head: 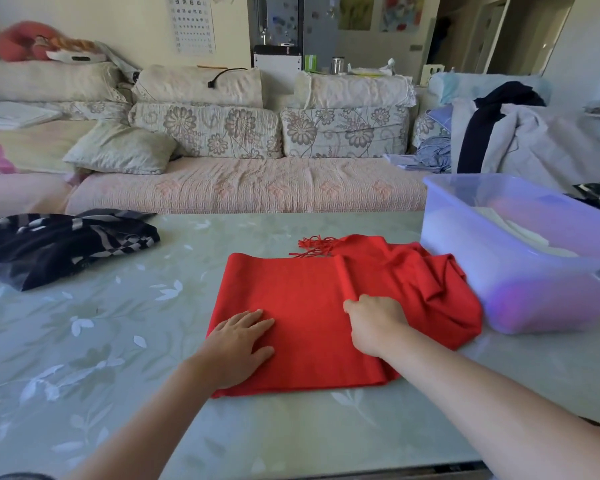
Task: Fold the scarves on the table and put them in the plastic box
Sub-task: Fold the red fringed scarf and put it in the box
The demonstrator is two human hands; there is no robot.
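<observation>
Left hand [239, 341]: your fingers flat, pressing scarf [291, 306]
Right hand [374, 327]: curled, pinching scarf's fold
Scarf: under both hands, beside box [465, 258]

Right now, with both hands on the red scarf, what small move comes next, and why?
Probably the right hand pulls its pinched fold leftward over the flat half of the red scarf, which the left hand presses; the right end lies crumpled.
</observation>
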